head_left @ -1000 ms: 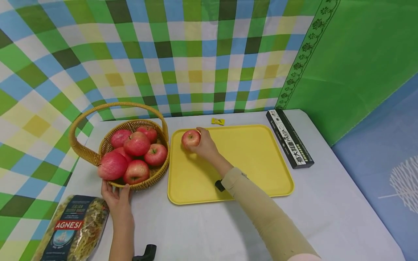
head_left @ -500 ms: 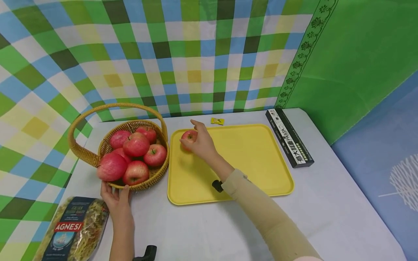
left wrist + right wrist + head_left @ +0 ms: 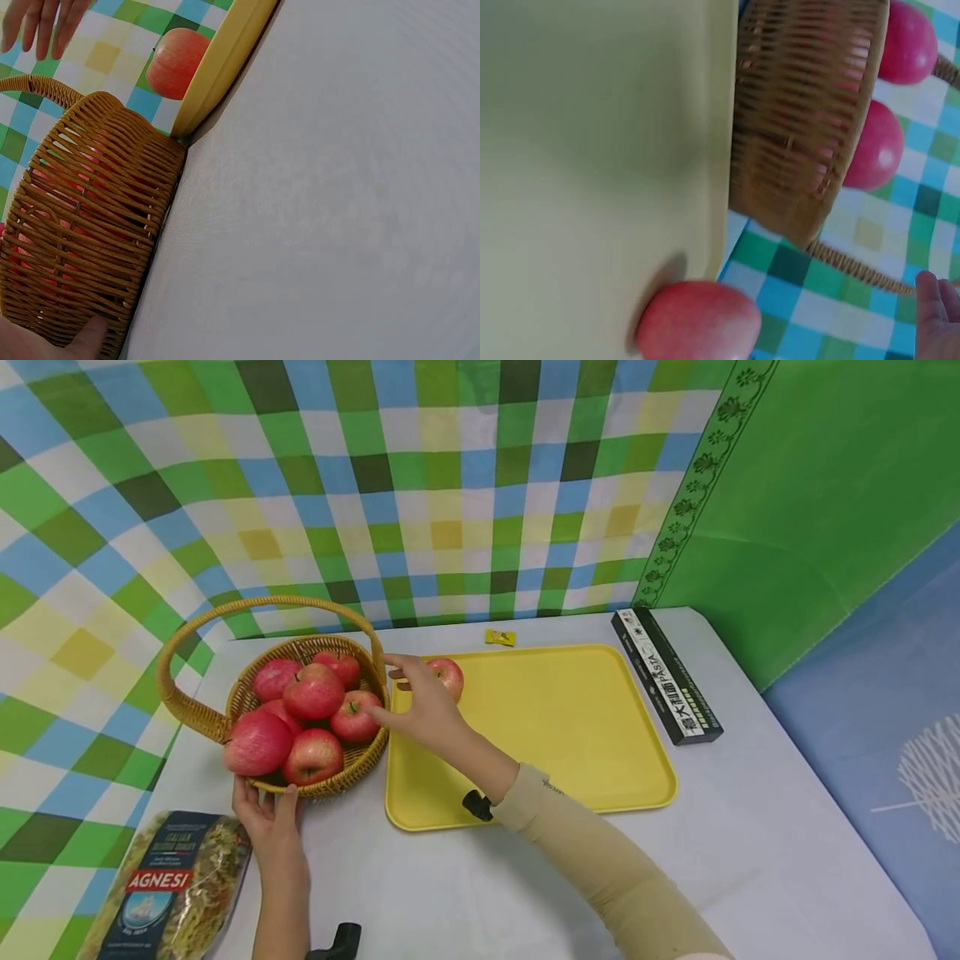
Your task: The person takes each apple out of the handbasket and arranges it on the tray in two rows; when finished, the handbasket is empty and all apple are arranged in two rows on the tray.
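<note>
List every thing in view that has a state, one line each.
Apple on tray: lying free, nothing holds it.
Yellow tray: flat, holds one apple.
Wicker basket: upright, heaped with apples.
Left hand: holds the basket's near rim.
Right hand: open, over the basket's edge.
Pasta bag: lying flat, sealed.
Pasta box: lying closed.

surface: white, rounded far right corner, set against checked and green cloth backdrops
basket: wicker, on the left part, just beside the tray's left edge
tray: yellow, in the middle, lying flat
pasta bag: at the near left edge, labelled agnesi
box: long, black, right of the tray, angled
wrapper: small, yellow, just behind the tray
black object: at the near edge, partly cut off
</note>
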{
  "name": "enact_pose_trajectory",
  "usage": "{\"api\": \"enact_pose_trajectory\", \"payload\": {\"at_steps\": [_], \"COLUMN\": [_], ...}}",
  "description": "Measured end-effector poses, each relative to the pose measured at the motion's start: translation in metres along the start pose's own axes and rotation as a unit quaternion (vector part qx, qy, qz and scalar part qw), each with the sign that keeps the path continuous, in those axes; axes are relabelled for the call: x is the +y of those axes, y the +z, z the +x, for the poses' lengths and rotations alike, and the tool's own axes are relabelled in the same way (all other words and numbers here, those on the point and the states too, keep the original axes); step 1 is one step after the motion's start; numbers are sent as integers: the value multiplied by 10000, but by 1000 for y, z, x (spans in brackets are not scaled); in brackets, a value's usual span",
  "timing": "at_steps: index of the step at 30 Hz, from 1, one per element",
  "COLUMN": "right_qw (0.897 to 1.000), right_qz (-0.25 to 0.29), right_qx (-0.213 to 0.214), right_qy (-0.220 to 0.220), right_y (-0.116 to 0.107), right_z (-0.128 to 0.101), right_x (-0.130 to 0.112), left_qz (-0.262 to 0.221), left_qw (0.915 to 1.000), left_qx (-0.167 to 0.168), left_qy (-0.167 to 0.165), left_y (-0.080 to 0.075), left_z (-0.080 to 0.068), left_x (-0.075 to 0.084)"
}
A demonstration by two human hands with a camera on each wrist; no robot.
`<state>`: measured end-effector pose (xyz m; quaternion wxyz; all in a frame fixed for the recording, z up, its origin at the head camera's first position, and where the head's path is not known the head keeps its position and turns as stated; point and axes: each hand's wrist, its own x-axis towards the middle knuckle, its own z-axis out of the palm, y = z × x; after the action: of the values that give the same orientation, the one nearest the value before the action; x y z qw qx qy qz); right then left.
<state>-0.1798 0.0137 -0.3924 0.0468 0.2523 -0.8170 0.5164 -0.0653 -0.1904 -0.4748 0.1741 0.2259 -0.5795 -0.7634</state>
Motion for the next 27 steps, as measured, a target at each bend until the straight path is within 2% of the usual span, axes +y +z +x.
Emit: {"api": "enact_pose_trajectory", "payload": {"at_steps": [7,14,22,27], "right_qw": [9968,9900,9811,9783], "right_qz": [-540,-864,-1402,-1548], "right_qx": [-589,-1055,-1159,-1169], "right_qy": [93,355,654,734], "right_y": [21,45,62,71], "right_z": [9,27,45,52], "right_x": [-8,-1,-1,1], "left_qz": [116,225,223,208], "left_qw": [9999,9997,9997,9998], "left_qx": [-39,21,89,77], "left_qy": [-10,-61,-51,8], "left_y": [2,-1,-1,1], "left_z": [0,2,0,-2], "left_x": [2,0,0,1]}}
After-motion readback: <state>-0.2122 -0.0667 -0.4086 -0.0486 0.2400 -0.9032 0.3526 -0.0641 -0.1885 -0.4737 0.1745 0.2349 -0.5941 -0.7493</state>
